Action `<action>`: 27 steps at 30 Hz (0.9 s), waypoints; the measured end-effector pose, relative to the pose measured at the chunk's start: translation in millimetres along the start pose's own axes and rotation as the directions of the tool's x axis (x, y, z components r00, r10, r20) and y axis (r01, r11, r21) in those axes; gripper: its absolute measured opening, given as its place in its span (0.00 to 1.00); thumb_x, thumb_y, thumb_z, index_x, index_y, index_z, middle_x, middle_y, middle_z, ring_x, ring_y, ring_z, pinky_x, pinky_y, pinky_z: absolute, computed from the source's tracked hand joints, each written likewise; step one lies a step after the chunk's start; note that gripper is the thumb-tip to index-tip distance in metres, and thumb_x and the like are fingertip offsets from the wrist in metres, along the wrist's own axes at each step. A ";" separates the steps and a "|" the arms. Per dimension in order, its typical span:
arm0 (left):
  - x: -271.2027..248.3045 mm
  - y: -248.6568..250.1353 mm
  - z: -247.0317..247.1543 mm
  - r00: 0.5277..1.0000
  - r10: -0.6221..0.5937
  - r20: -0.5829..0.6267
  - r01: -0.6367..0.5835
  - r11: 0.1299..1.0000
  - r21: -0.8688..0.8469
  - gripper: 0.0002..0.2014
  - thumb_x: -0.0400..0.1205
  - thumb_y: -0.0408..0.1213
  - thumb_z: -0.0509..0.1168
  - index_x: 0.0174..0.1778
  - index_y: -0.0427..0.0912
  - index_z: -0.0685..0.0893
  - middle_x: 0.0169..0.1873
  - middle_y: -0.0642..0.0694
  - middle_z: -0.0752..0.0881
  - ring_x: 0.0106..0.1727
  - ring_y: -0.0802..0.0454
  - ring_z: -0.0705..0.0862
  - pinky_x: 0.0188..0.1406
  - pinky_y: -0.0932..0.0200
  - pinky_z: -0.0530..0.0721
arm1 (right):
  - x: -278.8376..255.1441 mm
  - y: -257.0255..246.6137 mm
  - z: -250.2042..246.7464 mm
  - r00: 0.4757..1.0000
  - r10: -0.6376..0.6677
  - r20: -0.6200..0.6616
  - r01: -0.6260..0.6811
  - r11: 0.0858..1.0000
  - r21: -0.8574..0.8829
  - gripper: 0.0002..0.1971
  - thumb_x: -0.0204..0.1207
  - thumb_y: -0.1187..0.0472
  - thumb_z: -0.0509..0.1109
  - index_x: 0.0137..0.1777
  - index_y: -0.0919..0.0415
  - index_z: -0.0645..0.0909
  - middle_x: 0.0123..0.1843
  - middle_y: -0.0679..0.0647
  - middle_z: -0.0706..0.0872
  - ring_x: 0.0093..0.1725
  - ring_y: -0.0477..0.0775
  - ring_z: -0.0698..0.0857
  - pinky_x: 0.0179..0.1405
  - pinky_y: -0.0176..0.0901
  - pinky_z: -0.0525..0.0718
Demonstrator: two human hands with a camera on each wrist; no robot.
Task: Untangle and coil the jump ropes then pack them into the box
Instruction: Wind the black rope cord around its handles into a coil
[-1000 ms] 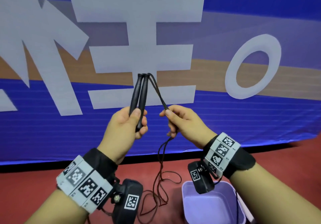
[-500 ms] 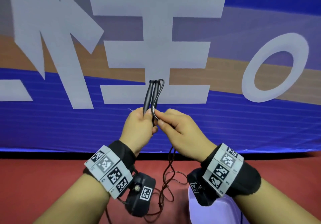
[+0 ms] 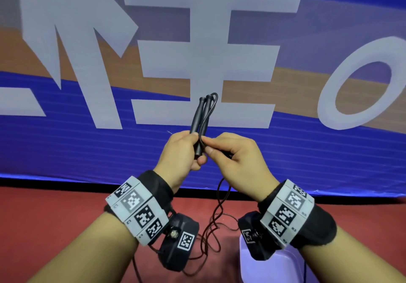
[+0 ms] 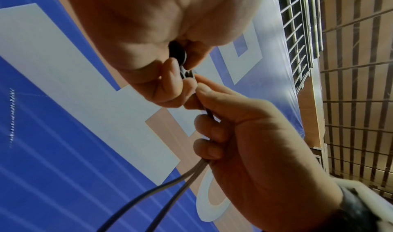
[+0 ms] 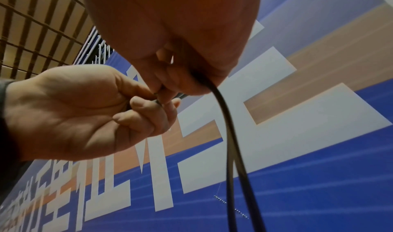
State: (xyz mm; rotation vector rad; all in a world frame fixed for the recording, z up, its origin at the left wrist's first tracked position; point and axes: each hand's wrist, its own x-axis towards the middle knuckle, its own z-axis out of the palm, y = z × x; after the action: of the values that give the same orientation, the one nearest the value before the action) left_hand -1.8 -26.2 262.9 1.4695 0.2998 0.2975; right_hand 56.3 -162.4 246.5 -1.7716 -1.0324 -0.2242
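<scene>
Two black jump rope handles [image 3: 198, 120] stood side by side, nearly upright, in front of the blue banner [image 3: 87, 146]. Left hand [image 3: 179, 151] gripped both handles w/ fingers curled round their lower ends. Right hand [image 3: 236, 157], touching the left, pinched the rope cord [image 3: 216, 214] just beside the handles, thumb & forefinger closed on it, other fingers curled round it lower down. The cord looped over the handle tops, then ran down into the right hand. Below that hand 2 strands hung down, twisting round each other, to a loose tangle on the red floor [image 3: 55, 216]. One lilac plastic box [image 3: 283, 265] sat on the floor, right of the tangle, partly hidden by the right wrist. In the left wrist view 2 strands [image 4: 170, 183] left the right fist together.
</scene>
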 end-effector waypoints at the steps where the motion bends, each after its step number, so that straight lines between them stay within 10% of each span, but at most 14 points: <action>1: 0.7 -0.3 -0.8 1.000 -0.001 -0.001 0.001 1.000 -0.006 0.14 0.88 0.33 0.52 0.38 0.36 0.76 0.31 0.38 0.75 0.24 0.50 0.73 0.16 0.63 0.65 | -0.6 0.7 -0.1 1.000 -0.007 0.023 0.007 1.000 -0.013 0.13 0.81 0.67 0.69 0.62 0.59 0.89 0.38 0.45 0.85 0.41 0.45 0.83 0.43 0.33 0.80; 5: 0.4 -1.2 -2.7 0.999 0.012 0.037 -0.013 0.999 0.038 0.14 0.80 0.44 0.57 0.37 0.37 0.77 0.29 0.40 0.75 0.25 0.50 0.73 0.18 0.62 0.66 | -4.2 3.1 3.9 0.996 -0.049 0.073 0.060 0.986 -0.157 0.15 0.82 0.56 0.63 0.65 0.48 0.86 0.40 0.42 0.80 0.42 0.47 0.82 0.38 0.56 0.84; 11: -4.4 4.5 -5.5 0.996 0.045 0.082 -0.061 0.980 0.191 0.19 0.90 0.45 0.56 0.39 0.37 0.79 0.27 0.39 0.78 0.24 0.50 0.74 0.19 0.63 0.70 | -4.5 -0.9 -0.7 0.995 -0.078 0.067 0.081 0.996 -0.037 0.13 0.77 0.65 0.72 0.59 0.56 0.90 0.40 0.54 0.81 0.40 0.50 0.81 0.40 0.38 0.80; 16: -7.4 8.7 -7.1 0.992 0.089 0.085 -0.115 0.916 0.385 0.21 0.90 0.48 0.55 0.38 0.37 0.78 0.26 0.40 0.82 0.23 0.47 0.77 0.23 0.57 0.73 | 1.0 -0.6 -14.8 0.962 0.241 0.129 -0.271 0.902 0.336 0.05 0.69 0.67 0.82 0.39 0.57 0.90 0.35 0.64 0.90 0.27 0.48 0.83 0.28 0.41 0.81; 23: -16.3 12.6 -9.9 0.977 0.127 0.170 -0.202 0.802 0.562 0.21 0.90 0.49 0.54 0.43 0.35 0.80 0.30 0.39 0.86 0.25 0.47 0.89 0.40 0.43 0.87 | -6.0 26.9 -18.9 0.902 0.227 0.366 -0.258 0.966 0.036 0.15 0.75 0.41 0.73 0.34 0.50 0.86 0.34 0.61 0.86 0.33 0.61 0.81 0.39 0.58 0.83; 27: -18.3 15.2 -11.0 0.977 0.146 0.156 -0.212 0.751 0.625 0.21 0.90 0.50 0.53 0.43 0.36 0.80 0.29 0.40 0.86 0.27 0.50 0.90 0.43 0.43 0.87 | -7.2 31.6 -21.1 0.812 0.208 0.545 -0.390 0.889 0.241 0.11 0.80 0.50 0.66 0.43 0.42 0.91 0.50 0.67 0.85 0.48 0.64 0.82 0.56 0.57 0.84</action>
State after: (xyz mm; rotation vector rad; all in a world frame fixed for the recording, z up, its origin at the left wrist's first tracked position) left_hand -23.2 -21.7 277.5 2.1988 0.1825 0.2886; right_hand 81.3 -187.2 230.5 -1.6691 -1.0459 0.6306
